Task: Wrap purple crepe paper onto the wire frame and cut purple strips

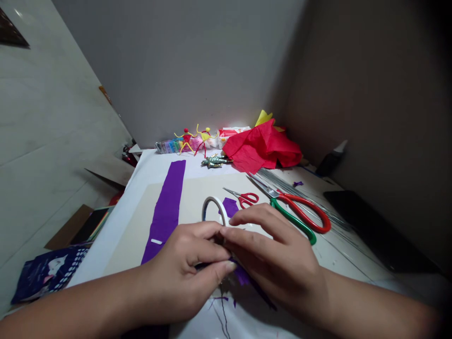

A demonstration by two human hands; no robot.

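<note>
My left hand (197,268) is closed, its thumb and fingers pinching a small piece of purple paper (243,275). A thin dark wire (223,306) hangs below the fingertips. My right hand (278,254) meets the left at the fingertips and closes on the same purple paper, mostly hidden by the fingers. Just behind the fingertips a roll of white tape (221,209) stands on edge; I cannot tell whether the fingers touch it. Beyond lie small red scissors (247,198) and large scissors with red and green handles (296,209).
A long purple strip (165,212) lies left on a beige board (130,230). Grey wires (303,197) and a dark flat object (374,230) are at right. Red paper (264,146), two pipe-cleaner figures (196,139) and a metallic figurine (214,161) sit near the grey wall.
</note>
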